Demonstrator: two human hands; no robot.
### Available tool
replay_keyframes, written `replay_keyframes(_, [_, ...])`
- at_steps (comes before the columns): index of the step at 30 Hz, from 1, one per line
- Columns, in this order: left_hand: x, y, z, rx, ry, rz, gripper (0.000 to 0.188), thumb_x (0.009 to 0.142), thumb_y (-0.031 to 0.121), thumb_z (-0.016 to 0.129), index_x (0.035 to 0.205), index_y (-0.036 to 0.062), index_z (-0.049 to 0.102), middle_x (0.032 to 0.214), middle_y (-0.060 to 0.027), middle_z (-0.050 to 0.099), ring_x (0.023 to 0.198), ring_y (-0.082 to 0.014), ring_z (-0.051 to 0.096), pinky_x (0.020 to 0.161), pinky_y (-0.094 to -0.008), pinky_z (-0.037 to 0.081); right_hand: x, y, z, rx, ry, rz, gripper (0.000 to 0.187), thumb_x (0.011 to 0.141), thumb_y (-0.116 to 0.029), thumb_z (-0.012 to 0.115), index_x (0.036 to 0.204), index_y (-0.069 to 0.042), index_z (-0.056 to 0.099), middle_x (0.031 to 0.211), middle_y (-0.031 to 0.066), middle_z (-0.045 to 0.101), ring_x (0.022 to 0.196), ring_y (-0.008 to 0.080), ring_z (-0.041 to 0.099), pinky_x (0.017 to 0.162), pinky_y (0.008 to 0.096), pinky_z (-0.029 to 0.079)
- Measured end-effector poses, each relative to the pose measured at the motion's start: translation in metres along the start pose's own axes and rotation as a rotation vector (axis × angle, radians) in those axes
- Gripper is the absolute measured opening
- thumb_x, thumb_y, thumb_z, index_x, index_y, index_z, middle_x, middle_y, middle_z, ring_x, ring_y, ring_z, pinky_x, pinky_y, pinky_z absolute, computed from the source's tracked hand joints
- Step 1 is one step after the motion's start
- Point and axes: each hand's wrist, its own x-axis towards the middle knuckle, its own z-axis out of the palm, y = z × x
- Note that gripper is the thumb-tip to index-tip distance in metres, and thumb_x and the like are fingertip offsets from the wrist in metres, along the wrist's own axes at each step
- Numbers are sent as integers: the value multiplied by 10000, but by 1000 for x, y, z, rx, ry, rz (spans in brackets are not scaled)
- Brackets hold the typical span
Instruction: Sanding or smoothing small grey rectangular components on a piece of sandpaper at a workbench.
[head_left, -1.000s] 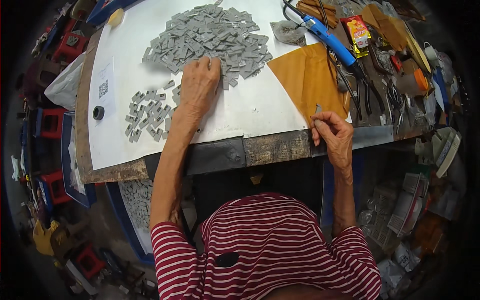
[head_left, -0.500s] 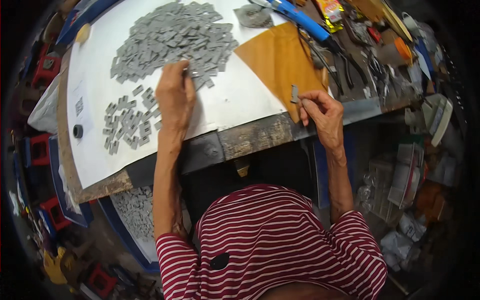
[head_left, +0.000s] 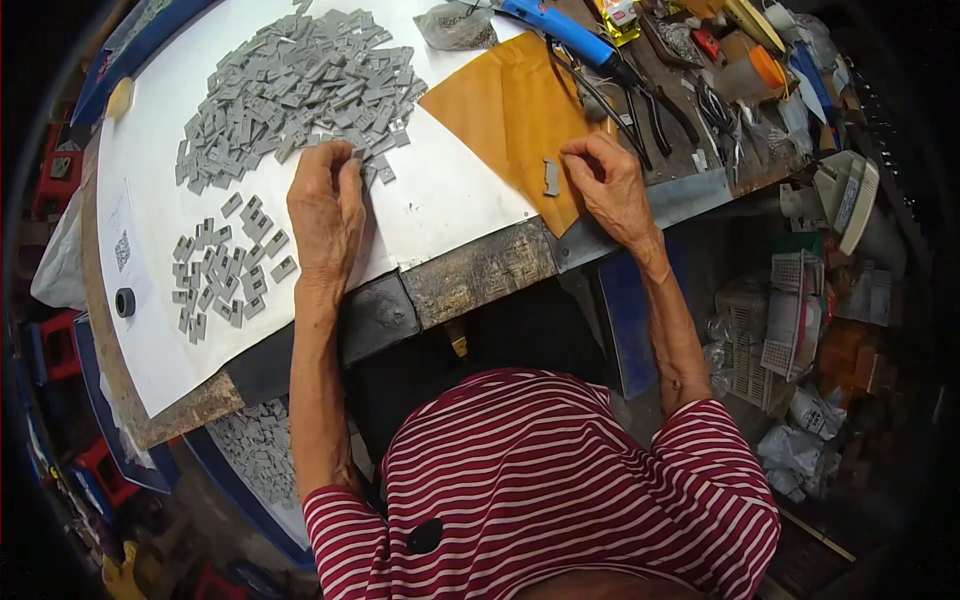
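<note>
My left hand [head_left: 327,205] is at the near edge of a large heap of small flat grey pieces [head_left: 300,90]. Its fingers are curled together against the heap, and what they pinch is hidden. A smaller spread of the same grey pieces [head_left: 228,268], with dark marks or slots, lies to its left on white paper [head_left: 440,215]. My right hand [head_left: 612,190] is over the right side of the bench, thumb and fingers pressed together; anything between them is too small to tell. Just left of it, a single notched grey piece [head_left: 551,178] lies on brown paper [head_left: 505,110], apart from the fingers.
Pliers [head_left: 675,115], a blue-handled tool [head_left: 565,30] and a bag of small parts [head_left: 455,27] lie at the back right. A black ring [head_left: 125,302] sits at the left. Below the bench's front edge [head_left: 480,270] is a blue tray [head_left: 235,480] of grey pieces.
My right hand has moved away from the single grey piece, toward the back of the brown paper. The left hand stays at the heap's near edge. The whole view has shifted slightly.
</note>
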Motion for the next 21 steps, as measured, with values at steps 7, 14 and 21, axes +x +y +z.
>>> replay_keyframes(7, [-1,6,-2,-94,25,-24,121,808,40,543,903,-29,569,803,-123,597,701,-185,577,640,-283,461,6,-1,5,-242,-39,-294,65,775,10,563,838,20,568,761,131,535,637,262,559,557,308,438])
replay_keyframes(14, [-2,10,-7,-62,28,2,146,824,63,552,939,-22,579,808,-95,620,721,-134,578,640,-258,463,9,-4,6,-406,-134,-411,139,727,59,570,852,14,530,790,132,518,674,319,560,561,368,462])
replay_keyframes(21, [-1,12,-7,-129,34,9,101,776,-6,541,872,-33,559,802,-141,586,689,-219,592,627,-296,469,11,-2,6,-465,-187,-451,150,715,61,567,844,11,510,779,137,505,670,333,555,552,380,461])
